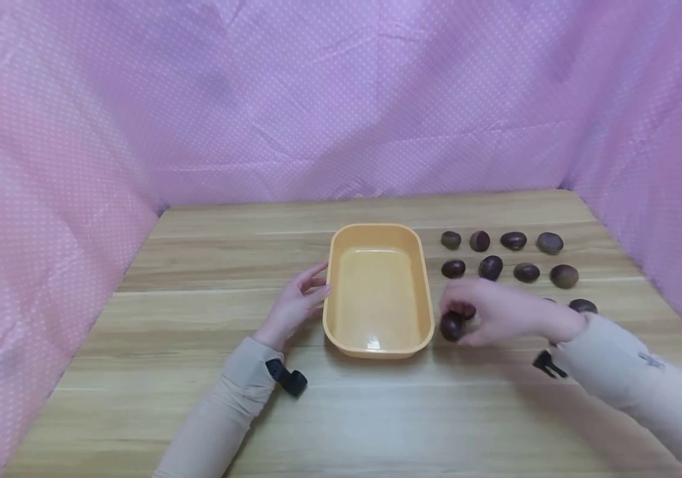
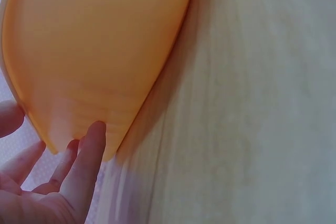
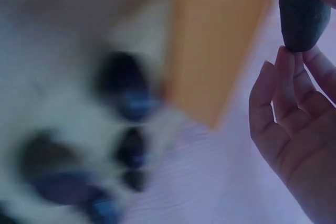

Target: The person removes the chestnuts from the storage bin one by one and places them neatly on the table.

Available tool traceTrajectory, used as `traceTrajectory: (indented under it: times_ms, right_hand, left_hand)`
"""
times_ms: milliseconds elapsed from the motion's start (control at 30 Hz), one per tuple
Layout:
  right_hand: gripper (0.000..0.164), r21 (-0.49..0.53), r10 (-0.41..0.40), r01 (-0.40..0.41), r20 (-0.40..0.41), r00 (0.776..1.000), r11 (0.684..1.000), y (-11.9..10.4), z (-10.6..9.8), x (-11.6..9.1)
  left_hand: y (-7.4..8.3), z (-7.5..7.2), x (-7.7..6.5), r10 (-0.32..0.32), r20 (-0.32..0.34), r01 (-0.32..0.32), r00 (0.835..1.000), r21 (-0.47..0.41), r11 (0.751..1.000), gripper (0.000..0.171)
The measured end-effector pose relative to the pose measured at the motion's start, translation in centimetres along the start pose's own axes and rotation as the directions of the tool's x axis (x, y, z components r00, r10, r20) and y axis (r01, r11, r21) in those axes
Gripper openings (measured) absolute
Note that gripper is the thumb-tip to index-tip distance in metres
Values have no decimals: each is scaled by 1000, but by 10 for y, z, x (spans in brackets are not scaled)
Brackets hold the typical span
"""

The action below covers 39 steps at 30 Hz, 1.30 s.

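Note:
An orange-yellow plastic tub (image 1: 379,348) stands on the table. My left hand (image 1: 294,307) touches its left side with fairly straight fingers. In the left wrist view, the fingers (image 2: 90,163) lie against the tub's outer wall. Just right of the tub, my right hand (image 1: 499,311) pinches a dark brown chestnut (image 3: 303,14) between thumb and fingertips. Other chestnuts lie in rows beyond it, among them one at the far left (image 1: 451,239) and a larger one (image 1: 491,267). The hand partly hides the row nearest me.
Beneath everything is a light wood-grain table (image 1: 209,292). Pink dotted cloth (image 1: 341,99) hangs behind it and at both sides. More chestnuts sit toward the right, such as one by the right wrist (image 1: 582,305).

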State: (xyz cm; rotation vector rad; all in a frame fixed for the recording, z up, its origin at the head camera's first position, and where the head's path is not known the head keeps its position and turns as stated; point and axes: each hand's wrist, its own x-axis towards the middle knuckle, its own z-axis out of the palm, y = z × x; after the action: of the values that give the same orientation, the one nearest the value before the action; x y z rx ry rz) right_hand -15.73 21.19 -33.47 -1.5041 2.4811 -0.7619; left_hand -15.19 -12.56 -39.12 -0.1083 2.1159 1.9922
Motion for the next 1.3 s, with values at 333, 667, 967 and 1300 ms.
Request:
traceTrajectory:
  times_ms: [333, 667, 967, 1300]
  right_hand:
    - [41, -50, 95, -93, 47, 994, 994, 19, 29, -44]
    - [38, -77, 166, -161, 64, 984, 984, 21, 33, -49]
    - [39, -11, 168, -167, 67, 984, 986, 27, 35, -55]
    - [45, -61, 61, -62, -7, 998, 996, 25, 17, -55]
  left_hand:
    - [3, -1, -1, 2, -4, -1, 1000, 13, 1000, 57]
    - [2, 0, 1, 6, -5, -6, 1000, 19, 1000, 56]
    - [5, 1, 2, 5, -14, -3, 1000, 99, 995, 55]
    - [11, -9, -4, 67, 67, -87, 996, 362, 928, 60]
